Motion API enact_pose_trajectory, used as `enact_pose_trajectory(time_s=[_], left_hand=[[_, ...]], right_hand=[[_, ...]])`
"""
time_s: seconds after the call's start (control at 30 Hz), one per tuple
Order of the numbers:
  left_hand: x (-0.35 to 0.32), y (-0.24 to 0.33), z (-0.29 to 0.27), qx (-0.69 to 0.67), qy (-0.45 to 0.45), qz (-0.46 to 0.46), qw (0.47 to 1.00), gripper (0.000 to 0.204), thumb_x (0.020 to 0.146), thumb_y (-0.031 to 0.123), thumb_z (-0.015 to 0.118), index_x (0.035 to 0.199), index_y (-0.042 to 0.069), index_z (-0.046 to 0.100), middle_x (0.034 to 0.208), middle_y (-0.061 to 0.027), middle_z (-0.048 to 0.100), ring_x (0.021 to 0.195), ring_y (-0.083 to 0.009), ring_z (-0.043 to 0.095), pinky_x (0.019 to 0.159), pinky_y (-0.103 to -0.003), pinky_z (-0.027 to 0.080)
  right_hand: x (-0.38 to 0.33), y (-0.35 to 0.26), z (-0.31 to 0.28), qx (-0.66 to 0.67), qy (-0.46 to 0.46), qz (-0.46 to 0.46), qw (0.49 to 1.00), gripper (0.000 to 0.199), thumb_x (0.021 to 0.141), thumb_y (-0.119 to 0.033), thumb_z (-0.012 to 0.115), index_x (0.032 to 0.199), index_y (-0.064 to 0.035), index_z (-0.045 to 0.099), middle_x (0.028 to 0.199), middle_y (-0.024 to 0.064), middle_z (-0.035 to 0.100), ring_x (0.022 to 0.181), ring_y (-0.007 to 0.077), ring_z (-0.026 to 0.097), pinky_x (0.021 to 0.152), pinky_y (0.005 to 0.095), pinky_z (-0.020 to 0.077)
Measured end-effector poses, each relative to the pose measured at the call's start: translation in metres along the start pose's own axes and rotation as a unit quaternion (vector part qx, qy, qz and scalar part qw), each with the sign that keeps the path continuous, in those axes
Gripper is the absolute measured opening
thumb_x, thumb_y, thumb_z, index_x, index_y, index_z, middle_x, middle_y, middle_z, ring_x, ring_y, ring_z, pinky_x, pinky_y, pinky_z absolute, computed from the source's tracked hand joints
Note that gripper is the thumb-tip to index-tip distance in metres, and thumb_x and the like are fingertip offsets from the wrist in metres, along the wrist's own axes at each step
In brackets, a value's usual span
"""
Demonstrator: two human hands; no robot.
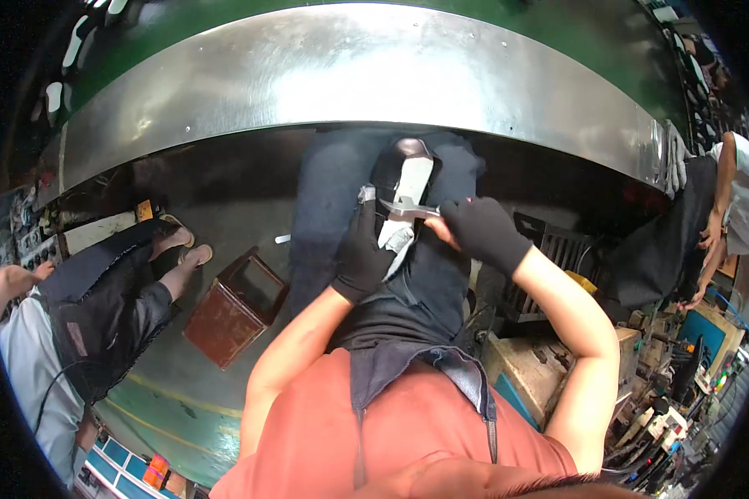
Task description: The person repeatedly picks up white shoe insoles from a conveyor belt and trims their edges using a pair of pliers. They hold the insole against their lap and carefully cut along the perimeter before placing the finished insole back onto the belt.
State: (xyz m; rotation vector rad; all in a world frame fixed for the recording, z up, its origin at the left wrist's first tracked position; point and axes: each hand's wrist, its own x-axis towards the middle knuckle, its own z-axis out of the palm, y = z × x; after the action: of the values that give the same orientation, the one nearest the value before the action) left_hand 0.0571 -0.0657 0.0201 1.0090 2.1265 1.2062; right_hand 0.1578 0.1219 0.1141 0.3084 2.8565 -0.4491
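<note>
Shoe (411, 179) gripped in left hand (364, 249); right hand (481, 229) just beside, holding blade (408, 209).

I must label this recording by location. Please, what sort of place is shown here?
Probably a shoe factory or workshop line. The gloved left hand holds a dark shoe on the lap while the right hand works it with a metal tool, beside a long steel conveyor edge; other seated workers are nearby.
</note>
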Motion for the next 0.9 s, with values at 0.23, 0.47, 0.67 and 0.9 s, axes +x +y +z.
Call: enact_pose_trajectory(time_s=[0.23, 0.47, 0.67, 0.9], left_hand=[[0.032, -0.004, -0.012, -0.425, -0.057, -0.207, 0.879, 0.065, 0.099, 0.036, 0.046, 0.145, -0.005, 0.025, 0.135, -0.0239, 0.043, 0.123, -0.0329, 0.045, 0.102, -0.036, 0.037], [0.045, -0.010, -0.002, 0.025, -0.030, -0.073, 0.997, 0.075, 0.090, 0.029, 0.058, 0.144, -0.003, 0.018, 0.113, -0.0322, 0.056, 0.092, -0.0481, 0.060, 0.072, -0.046, 0.051], [0.024, -0.011, -0.007, -0.127, -0.011, 0.005, 0.992, 0.097, 0.074, 0.031, 0.080, 0.144, -0.003, 0.022, 0.138, -0.0246, 0.042, 0.127, -0.0336, 0.044, 0.105, -0.039, 0.037], [-0.066, -0.015, -0.010, -0.425, -0.029, -0.167, 0.889, 0.062, 0.096, 0.042, 0.048, 0.137, -0.004, 0.037, 0.135, -0.0160, 0.049, 0.122, -0.0248, 0.050, 0.103, -0.036, 0.039]], right_hand=[[0.007, 0.023, 0.001, 0.217, -0.171, 0.018, 0.961, 0.049, 0.096, -0.045, 0.048, 0.085, -0.0003, 0.065, 0.069, 0.0150, 0.066, 0.063, 0.0252, 0.067, 0.055, 0.0345, 0.0513], [0.015, 0.002, -0.060, 0.057, -0.174, -0.033, 0.982, 0.046, 0.093, -0.041, 0.054, 0.073, -0.0011, 0.062, 0.063, 0.0192, 0.059, 0.059, 0.0375, 0.059, 0.055, 0.0431, 0.0465], [-0.004, -0.045, -0.042, 0.223, 0.095, -0.201, 0.949, 0.038, 0.094, -0.038, 0.054, 0.086, -0.0012, 0.061, 0.075, 0.0201, 0.059, 0.067, 0.0377, 0.061, 0.063, 0.0443, 0.0487], [-0.082, -0.035, 0.063, 0.484, -0.087, 0.299, 0.818, 0.048, 0.098, -0.043, 0.048, 0.087, 0.0023, 0.060, 0.063, 0.0144, 0.056, 0.056, 0.0206, 0.057, 0.057, 0.0354, 0.0444]])
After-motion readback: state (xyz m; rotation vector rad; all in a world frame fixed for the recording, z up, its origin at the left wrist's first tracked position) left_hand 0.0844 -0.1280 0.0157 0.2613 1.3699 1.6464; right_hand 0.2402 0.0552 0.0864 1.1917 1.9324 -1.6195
